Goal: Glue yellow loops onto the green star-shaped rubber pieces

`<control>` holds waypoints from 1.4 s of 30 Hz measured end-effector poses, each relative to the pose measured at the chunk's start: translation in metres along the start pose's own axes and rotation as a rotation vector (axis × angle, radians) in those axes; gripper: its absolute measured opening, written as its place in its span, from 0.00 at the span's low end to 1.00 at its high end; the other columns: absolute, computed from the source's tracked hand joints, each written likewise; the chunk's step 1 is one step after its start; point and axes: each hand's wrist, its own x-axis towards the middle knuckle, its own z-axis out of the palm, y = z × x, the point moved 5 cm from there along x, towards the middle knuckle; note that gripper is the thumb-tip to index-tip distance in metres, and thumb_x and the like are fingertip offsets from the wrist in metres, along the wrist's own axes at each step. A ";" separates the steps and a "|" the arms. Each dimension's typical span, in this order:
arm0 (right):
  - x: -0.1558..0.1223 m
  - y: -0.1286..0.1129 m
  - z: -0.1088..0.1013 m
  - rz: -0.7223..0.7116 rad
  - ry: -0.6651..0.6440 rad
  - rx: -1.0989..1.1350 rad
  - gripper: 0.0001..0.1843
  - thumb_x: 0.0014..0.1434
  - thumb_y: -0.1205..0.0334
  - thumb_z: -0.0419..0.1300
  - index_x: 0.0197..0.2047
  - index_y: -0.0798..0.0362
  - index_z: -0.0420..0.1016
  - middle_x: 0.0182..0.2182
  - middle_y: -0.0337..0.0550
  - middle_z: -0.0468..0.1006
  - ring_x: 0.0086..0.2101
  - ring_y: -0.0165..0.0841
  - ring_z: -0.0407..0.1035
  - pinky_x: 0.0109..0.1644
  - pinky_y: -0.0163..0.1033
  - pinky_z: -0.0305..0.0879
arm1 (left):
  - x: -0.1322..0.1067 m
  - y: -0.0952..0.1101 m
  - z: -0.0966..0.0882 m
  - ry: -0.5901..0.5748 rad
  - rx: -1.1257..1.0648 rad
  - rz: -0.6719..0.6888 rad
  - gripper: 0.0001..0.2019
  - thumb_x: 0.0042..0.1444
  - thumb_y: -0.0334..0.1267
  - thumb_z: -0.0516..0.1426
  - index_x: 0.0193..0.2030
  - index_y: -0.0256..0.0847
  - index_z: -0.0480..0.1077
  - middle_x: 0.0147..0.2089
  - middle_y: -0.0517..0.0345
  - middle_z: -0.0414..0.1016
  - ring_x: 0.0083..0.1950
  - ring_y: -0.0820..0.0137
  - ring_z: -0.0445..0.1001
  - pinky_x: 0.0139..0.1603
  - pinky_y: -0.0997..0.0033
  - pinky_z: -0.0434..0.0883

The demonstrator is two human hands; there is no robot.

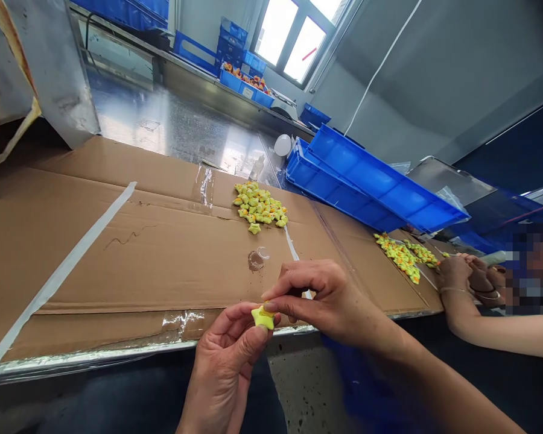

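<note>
Above the table's front edge, my left hand (233, 349) pinches a small yellow star-shaped figure (263, 318) between thumb and fingers. My right hand (314, 295) comes in from the right, its thumb and forefinger closed on the figure's upper edge. A darker yellow bit shows under those fingertips, too small to make out. Farther back on the cardboard lies a pile of similar yellow figures (260, 205), some with orange spots. Between the pile and my hands sits a small clear round lid or dish (256, 259) with brownish contents.
Cardboard (163, 259) with white tape strips covers the table. Blue crates (371, 181) stand at the back right. More yellow figures (398, 256) lie to the right, near another person's hands (466, 277). A small clear bottle (257, 167) stands behind the pile.
</note>
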 end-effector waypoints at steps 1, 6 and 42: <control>0.000 0.000 0.000 -0.010 -0.011 -0.012 0.03 0.54 0.73 0.66 0.30 0.58 0.79 0.23 0.36 0.74 0.25 0.25 0.67 0.29 0.28 0.60 | 0.000 0.000 0.000 -0.001 0.008 0.002 0.08 0.45 0.27 0.66 0.34 0.38 0.77 0.35 0.56 0.82 0.39 0.72 0.78 0.44 0.79 0.72; -0.001 -0.002 0.002 -0.042 -0.061 -0.035 0.03 0.55 0.74 0.65 0.31 0.58 0.79 0.24 0.37 0.74 0.26 0.25 0.67 0.30 0.29 0.60 | -0.001 0.000 0.001 0.002 0.053 0.031 0.07 0.45 0.27 0.66 0.33 0.38 0.77 0.35 0.55 0.82 0.39 0.72 0.77 0.45 0.76 0.71; -0.027 0.020 0.024 0.210 0.222 0.766 0.14 0.62 0.60 0.60 0.50 0.56 0.70 0.30 0.43 0.80 0.26 0.26 0.71 0.30 0.27 0.67 | -0.009 -0.004 0.004 -0.231 -0.106 -0.160 0.14 0.59 0.23 0.53 0.41 0.39 0.79 0.37 0.50 0.83 0.37 0.71 0.81 0.39 0.81 0.75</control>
